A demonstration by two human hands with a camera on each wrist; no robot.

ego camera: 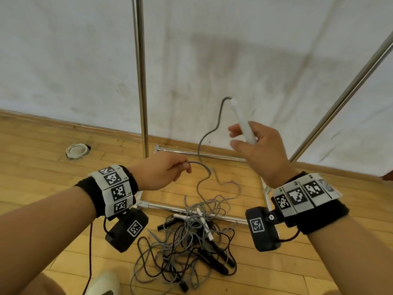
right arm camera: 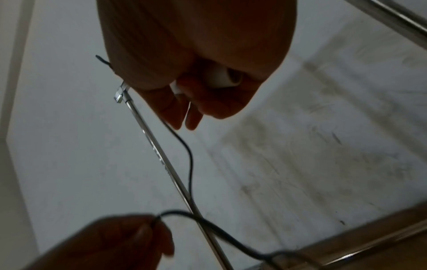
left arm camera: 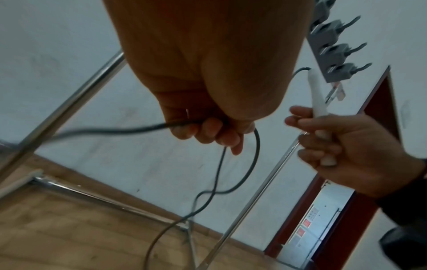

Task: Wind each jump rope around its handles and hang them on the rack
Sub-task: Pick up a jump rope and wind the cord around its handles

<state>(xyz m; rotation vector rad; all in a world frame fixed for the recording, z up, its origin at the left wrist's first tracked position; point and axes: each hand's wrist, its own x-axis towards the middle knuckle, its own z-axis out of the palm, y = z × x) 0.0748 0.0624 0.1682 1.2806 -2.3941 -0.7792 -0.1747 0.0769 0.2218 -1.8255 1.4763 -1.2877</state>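
My right hand [ego camera: 253, 143] grips a white jump-rope handle [ego camera: 242, 120] that points up and away. From its tip a grey cord [ego camera: 209, 133] curves down to my left hand [ego camera: 168, 171], which pinches it between thumb and fingers. In the left wrist view the left hand [left arm camera: 215, 135] has its fingers curled round the cord [left arm camera: 245, 175], and the right hand [left arm camera: 332, 146] holds the white handle [left arm camera: 316, 95]. In the right wrist view the handle's butt end [right arm camera: 221, 78] shows inside the curled right hand [right arm camera: 203, 102]. The cord trails down into a tangled pile of ropes [ego camera: 191, 241] on the floor.
The metal rack's upright poles [ego camera: 141, 81] and floor frame [ego camera: 191, 207] stand against a white wall, with the pile lying across the frame's front bar. Black handles [ego camera: 217, 258] and white handles [ego camera: 202, 218] lie in the pile. A coiled white ring [ego camera: 76, 151] lies at left. Grey hooks [left arm camera: 332, 51] hang above.
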